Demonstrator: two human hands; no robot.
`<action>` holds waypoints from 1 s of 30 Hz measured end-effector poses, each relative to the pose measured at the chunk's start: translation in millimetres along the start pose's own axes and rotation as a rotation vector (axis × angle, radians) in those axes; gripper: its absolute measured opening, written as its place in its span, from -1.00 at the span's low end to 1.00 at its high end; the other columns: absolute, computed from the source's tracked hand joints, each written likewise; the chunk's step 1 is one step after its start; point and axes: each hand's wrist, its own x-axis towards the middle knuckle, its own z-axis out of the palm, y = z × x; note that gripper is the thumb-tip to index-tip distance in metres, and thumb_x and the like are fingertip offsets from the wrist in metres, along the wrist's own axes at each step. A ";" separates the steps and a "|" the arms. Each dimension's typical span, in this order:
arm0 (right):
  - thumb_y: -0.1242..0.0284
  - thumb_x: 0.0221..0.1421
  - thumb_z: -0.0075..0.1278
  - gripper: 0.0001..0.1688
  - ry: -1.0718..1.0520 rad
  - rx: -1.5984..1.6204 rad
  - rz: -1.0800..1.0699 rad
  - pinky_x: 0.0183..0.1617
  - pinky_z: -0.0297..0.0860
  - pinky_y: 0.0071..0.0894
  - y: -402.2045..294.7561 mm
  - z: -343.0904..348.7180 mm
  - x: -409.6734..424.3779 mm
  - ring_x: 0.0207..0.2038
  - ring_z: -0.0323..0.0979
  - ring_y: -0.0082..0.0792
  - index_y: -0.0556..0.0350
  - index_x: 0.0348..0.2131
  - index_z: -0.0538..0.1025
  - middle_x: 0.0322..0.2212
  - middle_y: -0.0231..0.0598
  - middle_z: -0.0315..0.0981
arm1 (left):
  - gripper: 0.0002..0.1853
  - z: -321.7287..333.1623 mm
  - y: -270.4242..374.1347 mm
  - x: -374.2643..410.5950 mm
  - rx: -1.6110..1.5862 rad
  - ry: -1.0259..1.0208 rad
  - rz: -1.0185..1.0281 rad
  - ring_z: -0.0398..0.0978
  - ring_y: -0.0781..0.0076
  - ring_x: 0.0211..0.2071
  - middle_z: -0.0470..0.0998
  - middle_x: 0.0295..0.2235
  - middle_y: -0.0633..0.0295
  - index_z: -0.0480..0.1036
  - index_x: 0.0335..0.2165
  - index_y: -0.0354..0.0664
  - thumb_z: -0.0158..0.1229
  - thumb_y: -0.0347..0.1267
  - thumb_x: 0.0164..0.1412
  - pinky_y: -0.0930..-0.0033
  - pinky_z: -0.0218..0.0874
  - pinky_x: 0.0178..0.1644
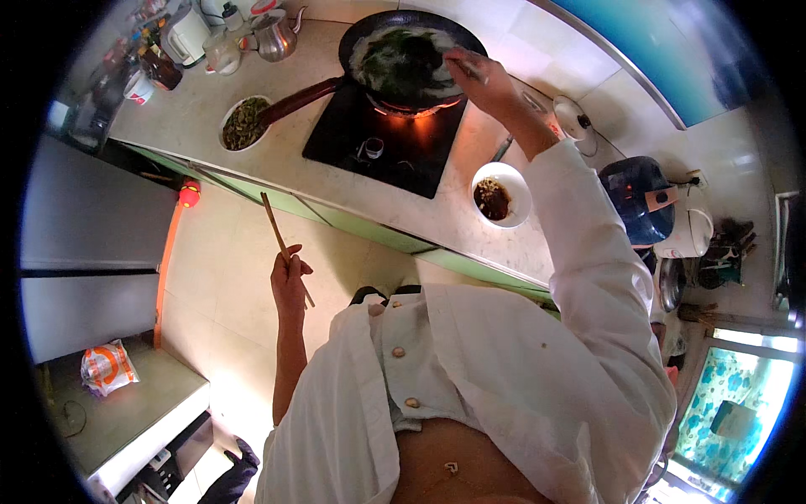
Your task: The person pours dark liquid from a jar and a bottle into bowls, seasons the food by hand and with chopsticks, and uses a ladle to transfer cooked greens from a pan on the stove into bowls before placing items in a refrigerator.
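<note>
My left hand [289, 282] holds a pair of wooden chopsticks [273, 219] over the floor, in front of the counter edge. My right hand [483, 82] is at the right rim of a black wok [352, 38], fingers closed on a thin pale object [473, 70] that I cannot identify. Dark leafy greens [403, 60] lie in bubbling liquid inside the wok. Beneath it the black glass cooktop [384, 135] glows red. Below my right forearm stands a white bowl [520, 200] with dark sauce and chopped bits [492, 198]. The wok's wooden handle [302, 101] reaches over a bowl of cooked food [244, 123].
A metal teapot [275, 39], a glass jug [221, 53] and a white kettle [186, 34] stand at the back left. On the right are a glass lid [572, 118], a dark blue appliance [637, 200] and a white cooker [689, 227]. A refrigerator [94, 214] stands left.
</note>
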 end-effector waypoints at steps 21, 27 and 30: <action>0.50 0.02 -0.19 -0.82 0.535 0.889 0.981 -0.65 0.40 -0.38 -4.1 40.3 -14.0 -0.67 0.43 -0.25 0.34 -0.43 0.24 -0.66 -0.03 0.37 | -0.77 25.0 41.8 92.7 -0.057 -0.417 0.059 0.33 0.61 -0.51 0.37 -0.60 0.33 0.35 -0.21 -0.28 -0.16 -0.45 0.18 0.55 0.18 -0.33; 0.53 0.00 -0.22 -0.82 0.558 0.799 1.031 -0.66 0.41 -0.39 -4.8 39.3 -10.7 -0.66 0.44 -0.26 0.39 -0.45 0.25 -0.67 -0.03 0.38 | -0.78 2.6 40.7 125.3 -0.026 -0.488 0.038 0.31 0.61 -0.52 0.35 -0.61 0.32 0.34 -0.22 -0.29 -0.18 -0.49 0.17 0.58 0.17 -0.35; 0.53 -0.01 -0.23 -0.81 0.568 0.763 1.035 -0.65 0.42 -0.39 -6.4 41.0 -13.6 -0.67 0.43 -0.25 0.41 -0.45 0.26 -0.66 -0.03 0.39 | -0.78 -0.7 43.4 132.8 -0.025 -0.525 0.066 0.31 0.61 -0.52 0.35 -0.61 0.32 0.34 -0.23 -0.29 -0.19 -0.50 0.17 0.59 0.17 -0.36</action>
